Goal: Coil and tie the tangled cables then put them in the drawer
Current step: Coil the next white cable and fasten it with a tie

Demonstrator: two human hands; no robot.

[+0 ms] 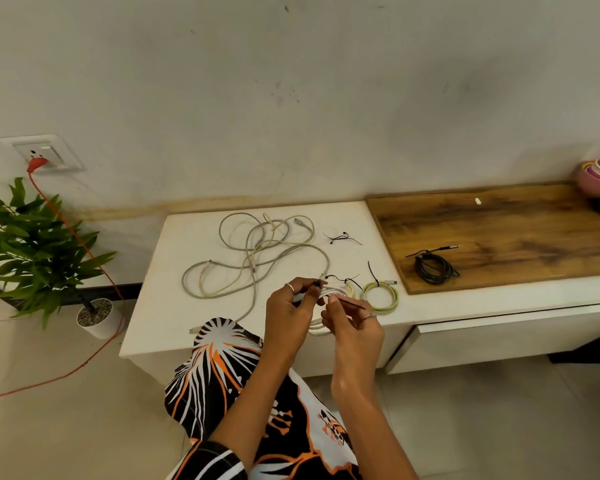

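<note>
1. My left hand (290, 306) grips the white coil (329, 296), fingers curled round its bundled loops, just above the near edge of the tabletop (174, 289).
2. My right hand (350, 320) pinches the free end of a black tie (352, 303) looped at the coil.
3. Judgement: the cable is light, soft and springy; the loops will spread if released. Hold across all strands where they cross, beside the tie.
4. Just right of the hands lies a tied yellow-green coil (381, 296).
5. Farther left lies the tangled grey cable (257, 254), uncoiled. Spare black ties (342, 238) lie far right of it.
6. On the wooden board (499, 230) at right rests a black coil (433, 268).
7. The drawer (499, 341) stands slightly open, below right.
8. No brand, label or writing is readable.
</note>
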